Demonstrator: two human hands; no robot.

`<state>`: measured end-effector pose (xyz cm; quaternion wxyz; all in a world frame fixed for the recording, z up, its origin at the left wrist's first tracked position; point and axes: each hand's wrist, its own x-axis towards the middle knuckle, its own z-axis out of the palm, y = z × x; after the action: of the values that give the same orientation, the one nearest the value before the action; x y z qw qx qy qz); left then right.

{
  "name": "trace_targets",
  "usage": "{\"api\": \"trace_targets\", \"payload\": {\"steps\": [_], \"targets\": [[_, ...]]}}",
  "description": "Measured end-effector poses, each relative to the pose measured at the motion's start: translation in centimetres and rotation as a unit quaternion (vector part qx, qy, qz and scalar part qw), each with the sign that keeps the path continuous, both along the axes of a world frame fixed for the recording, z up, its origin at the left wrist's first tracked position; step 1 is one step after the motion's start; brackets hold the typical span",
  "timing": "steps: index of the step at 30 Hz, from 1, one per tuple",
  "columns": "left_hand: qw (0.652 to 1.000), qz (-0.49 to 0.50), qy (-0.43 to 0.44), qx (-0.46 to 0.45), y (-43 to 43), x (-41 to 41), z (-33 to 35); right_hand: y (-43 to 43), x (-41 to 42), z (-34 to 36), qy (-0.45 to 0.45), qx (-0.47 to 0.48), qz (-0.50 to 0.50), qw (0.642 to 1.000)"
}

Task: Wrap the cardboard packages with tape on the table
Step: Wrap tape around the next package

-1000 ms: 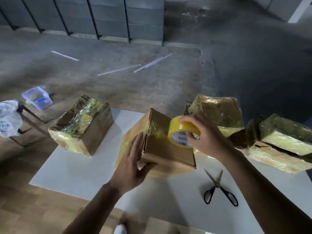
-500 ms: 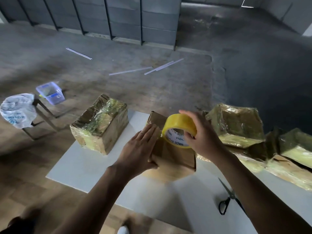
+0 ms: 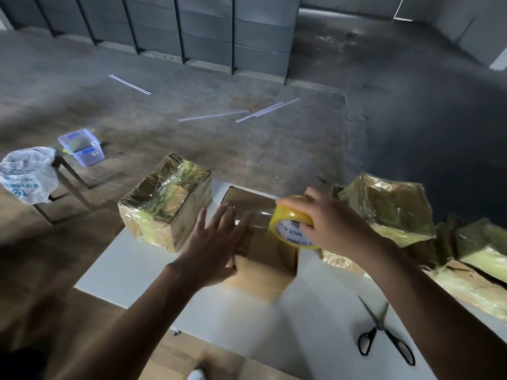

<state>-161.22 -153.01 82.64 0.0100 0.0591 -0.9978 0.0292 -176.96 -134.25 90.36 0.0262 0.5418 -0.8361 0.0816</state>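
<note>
A: What's different from a second ago?

B: The plain brown cardboard box (image 3: 263,250) in the middle of the frame stood tipped up on an edge then. Now it lies lower on the white table (image 3: 131,270), with its top facing the camera.

A: And the hands?

B: The left hand (image 3: 214,248) has moved from the box's side face to lie flat on top, fingers straight and spread, pressing down without gripping. The right hand (image 3: 340,223) has its fingers curled over the yellow roll of packing tape (image 3: 293,226), which sits on the right part of the box top. A glossy band runs from the far corner of the top toward the roll; I take it for fresh tape.

A: So where is the task?

B: Mid-wrap, I'd say. One tape-covered cardboard package (image 3: 164,204) sits left of centre, and a heap of tape-covered packages (image 3: 384,204) sits at the right edge. This box still shows mostly bare cardboard.

A: What's next?

B: Probably more turns of tape, then a cut. The black-handled scissors (image 3: 381,325) lie untouched at lower right.
</note>
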Motion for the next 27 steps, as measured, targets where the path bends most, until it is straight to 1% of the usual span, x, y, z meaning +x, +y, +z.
{"api": "trace_targets", "payload": {"steps": [2, 3, 6, 7, 9, 11, 12, 15, 18, 21, 22, 25, 27], "targets": [[1.0, 0.012, -0.006, -0.015, 0.9, -0.5, 0.2, -0.2, -0.1, -0.7, -0.024, -0.055, 0.015, 0.998], [1.0, 0.008, -0.008, -0.022, 1.4, -0.7, 0.2, 0.0, -0.3, -1.1, -0.049, -0.094, 0.013, 0.994], [0.999, -0.022, -0.005, -0.026, 2.2, -1.3, -0.3, 0.9, -0.7, -2.5, -0.139, -0.228, -0.011, 0.964], [1.0, -0.022, -0.007, -0.021, 2.3, -1.4, -0.5, 1.2, -0.7, -3.3, -0.144, -0.252, -0.017, 0.957], [1.0, -0.008, -0.002, -0.012, 2.3, -1.5, -0.8, 1.8, -0.6, -4.9, -0.159, -0.258, -0.029, 0.953], [1.0, 0.001, -0.01, -0.011, 2.2, -1.4, -0.9, 2.0, -0.2, -5.8, -0.189, -0.245, -0.035, 0.95], [1.0, 0.005, -0.012, -0.002, 2.0, -1.4, -1.0, 1.9, -0.4, -5.7, -0.188, -0.241, -0.028, 0.952], [1.0, -0.008, -0.003, 0.024, 1.4, -1.3, -1.4, 1.5, -1.2, -3.7, -0.146, -0.177, 0.005, 0.973], [0.999, -0.007, 0.002, 0.036, 0.8, -1.1, -1.4, 2.4, -2.1, -1.8, -0.088, -0.092, -0.008, 0.992], [1.0, -0.013, -0.016, 0.014, 1.3, -1.6, -0.7, 2.9, -2.4, -0.4, -0.044, 0.028, -0.018, 0.999], [0.999, -0.02, -0.031, 0.008, 1.7, -1.8, -0.3, 2.7, -2.3, -0.1, -0.026, 0.049, -0.021, 0.998], [0.997, -0.025, -0.061, -0.048, 2.9, -2.3, 0.5, 2.0, -2.0, 0.5, 0.017, 0.076, -0.016, 0.997], [0.997, -0.027, -0.058, -0.048, 3.7, -2.4, 0.3, 2.2, -2.2, 0.6, 0.019, 0.082, -0.018, 0.996]]}}
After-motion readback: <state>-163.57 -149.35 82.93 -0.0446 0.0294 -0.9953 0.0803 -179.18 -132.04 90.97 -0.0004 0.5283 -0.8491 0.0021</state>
